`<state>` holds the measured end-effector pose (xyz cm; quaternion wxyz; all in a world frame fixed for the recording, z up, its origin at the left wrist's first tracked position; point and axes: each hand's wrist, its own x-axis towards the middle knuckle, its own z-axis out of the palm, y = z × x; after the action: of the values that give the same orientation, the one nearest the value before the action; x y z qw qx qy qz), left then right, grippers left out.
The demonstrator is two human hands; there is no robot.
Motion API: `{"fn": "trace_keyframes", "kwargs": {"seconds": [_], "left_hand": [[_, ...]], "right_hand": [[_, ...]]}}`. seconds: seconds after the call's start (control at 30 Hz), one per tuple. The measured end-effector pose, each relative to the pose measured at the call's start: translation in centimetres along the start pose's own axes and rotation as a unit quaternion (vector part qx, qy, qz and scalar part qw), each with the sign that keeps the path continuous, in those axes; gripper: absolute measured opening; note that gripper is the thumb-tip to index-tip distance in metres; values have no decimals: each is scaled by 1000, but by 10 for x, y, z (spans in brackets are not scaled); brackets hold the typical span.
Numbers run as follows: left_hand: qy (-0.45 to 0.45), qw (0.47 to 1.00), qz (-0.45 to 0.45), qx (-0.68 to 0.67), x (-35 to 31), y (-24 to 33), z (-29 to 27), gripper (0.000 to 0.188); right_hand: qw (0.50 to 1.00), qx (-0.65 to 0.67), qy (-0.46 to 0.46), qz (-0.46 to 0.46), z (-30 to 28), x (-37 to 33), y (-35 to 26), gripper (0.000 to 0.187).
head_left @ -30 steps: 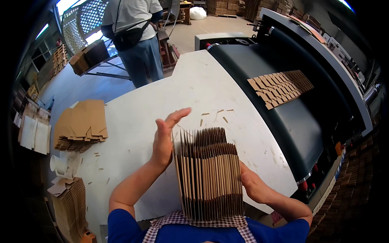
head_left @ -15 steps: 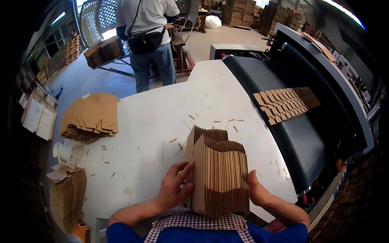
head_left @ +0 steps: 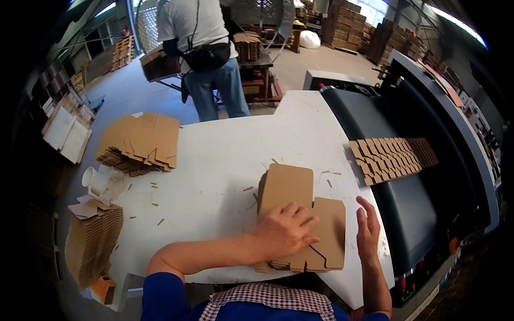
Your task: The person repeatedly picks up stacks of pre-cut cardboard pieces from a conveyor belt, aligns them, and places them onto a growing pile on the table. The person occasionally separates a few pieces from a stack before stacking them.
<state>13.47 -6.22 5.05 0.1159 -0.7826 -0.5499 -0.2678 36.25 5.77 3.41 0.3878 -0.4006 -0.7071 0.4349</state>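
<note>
Left fingers (head_left: 292,209) on cardboard stack (head_left: 292,184), right fingers (head_left: 370,214) apart

I make out, on my distant feed, a bright blue short-sleeved top (head_left: 165,297) beneath a dark-and-white checked cloth apron (head_left: 273,294) (small, even checks), with the left hand (head_left: 284,231) and right hand (head_left: 368,230) both bare.

Lying on the white table (head_left: 230,155): cardboard stack (head_left: 292,187) by the near edge, another pile (head_left: 147,135) at the far left corner, scattered scraps (head_left: 161,222).
</note>
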Motion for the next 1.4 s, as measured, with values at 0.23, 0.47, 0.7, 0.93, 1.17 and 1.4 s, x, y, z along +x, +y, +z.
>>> {"fn": "trace_keyframes", "kwargs": {"seconds": [0.23, 0.47, 0.7, 0.93, 1.17, 1.4], "left_hand": [[-77, 995, 6, -60, 3, 1, 19, 54], [-123, 966, -58, -219, -12, 4, 33, 53], [-110, 970, -75, -202, -20, 5, 24, 57], [-5, 995, -41, -88, -21, -2, 19, 63], [38, 994, -15, -97, -26, -4, 25, 64], [102, 966, -62, -230, -48, -34, 3, 63]], "right_hand": [[915, -134, -268, -269, 72, 32, -63, 39], [916, -111, -274, -271, 80, 28, -39, 43], [916, -108, -248, -297, 85, 23, -43, 43], [992, 45, 35, -117, 25, 15, -31, 29], [970, 20, -71, 232, -4, -43, 79, 53], [939, 224, -116, 233, 11, -43, -3, 55]]}}
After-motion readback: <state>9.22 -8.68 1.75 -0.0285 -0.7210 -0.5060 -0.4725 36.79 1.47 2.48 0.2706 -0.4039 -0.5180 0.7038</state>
